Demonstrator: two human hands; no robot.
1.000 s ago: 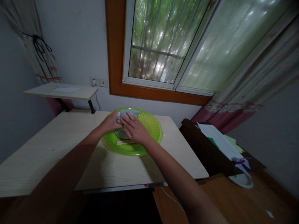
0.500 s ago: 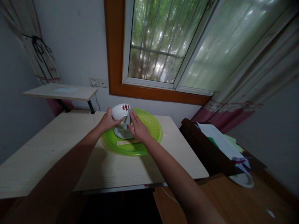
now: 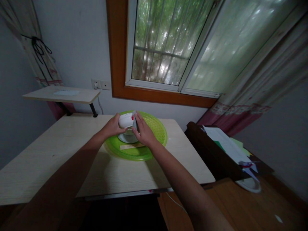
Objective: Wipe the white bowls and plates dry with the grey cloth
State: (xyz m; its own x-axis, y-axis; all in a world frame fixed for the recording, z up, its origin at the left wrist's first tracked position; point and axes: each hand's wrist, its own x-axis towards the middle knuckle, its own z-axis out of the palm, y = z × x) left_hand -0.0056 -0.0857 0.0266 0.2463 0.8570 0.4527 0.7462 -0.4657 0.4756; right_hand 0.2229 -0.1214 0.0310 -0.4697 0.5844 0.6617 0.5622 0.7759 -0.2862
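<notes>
The left hand (image 3: 113, 125) grips a glossy white bowl (image 3: 125, 121) with red marks; opposite, the right hand (image 3: 145, 132) holds a grey cloth (image 3: 134, 120) against it. Beneath both hands sits a round lime-green plastic tray (image 3: 157, 129).

White bowl (image 3: 125, 121) turned and lowered

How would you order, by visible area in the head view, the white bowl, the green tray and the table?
1. Table
2. Green tray
3. White bowl, partly hidden
</notes>
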